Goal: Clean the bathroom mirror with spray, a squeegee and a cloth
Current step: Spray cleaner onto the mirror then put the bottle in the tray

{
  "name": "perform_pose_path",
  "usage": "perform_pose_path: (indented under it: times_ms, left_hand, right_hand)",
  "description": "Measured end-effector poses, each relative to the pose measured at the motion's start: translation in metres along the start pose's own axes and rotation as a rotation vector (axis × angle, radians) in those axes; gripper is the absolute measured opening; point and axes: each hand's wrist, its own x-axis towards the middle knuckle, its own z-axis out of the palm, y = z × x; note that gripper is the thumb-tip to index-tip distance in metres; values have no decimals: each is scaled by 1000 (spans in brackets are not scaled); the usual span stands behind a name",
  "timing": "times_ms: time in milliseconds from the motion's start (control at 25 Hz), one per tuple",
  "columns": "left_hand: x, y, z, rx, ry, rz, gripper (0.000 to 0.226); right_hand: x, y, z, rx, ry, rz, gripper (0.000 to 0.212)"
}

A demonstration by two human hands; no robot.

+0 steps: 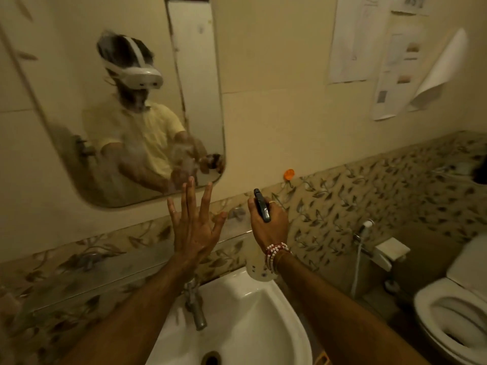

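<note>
The wall mirror [79, 106] fills the upper left, its glass hazy around the reflected person. My left hand [195, 225] is raised with fingers spread and straight, fingertips near the mirror's lower right corner, holding nothing. My right hand [266, 222] grips a spray bottle [257, 267] by its neck; the black trigger head [262, 205] sticks up above my fingers and the pale bottle body hangs below my beaded wrist. Neither a squeegee nor a cloth is in view.
A white washbasin [250, 312] with a metal tap [196, 306] sits directly below my arms. A toilet [453, 312] and a hand-shower hose [361, 248] stand at right. Paper sheets [369, 40] hang on the upper right wall. An orange hook [289, 174] sticks to the tile.
</note>
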Motion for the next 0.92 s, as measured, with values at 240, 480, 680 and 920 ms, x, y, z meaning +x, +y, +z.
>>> perform_pose_path:
  times_ms: [240, 480, 680, 920]
  left_hand:
    - [28, 101, 69, -83, -55, 163, 76]
    - [20, 175, 135, -162, -172, 239, 76]
    - [-8, 200, 183, -203, -276, 348, 74]
    - [-41, 189, 267, -254, -463, 410, 76]
  right_hand:
    - [54, 61, -75, -98, 102, 55, 39]
    - [75, 138, -122, -237, 93, 45, 47]
    - [64, 195, -144, -312, 11, 129, 51]
    - [46, 276, -147, -433, -72, 313, 76]
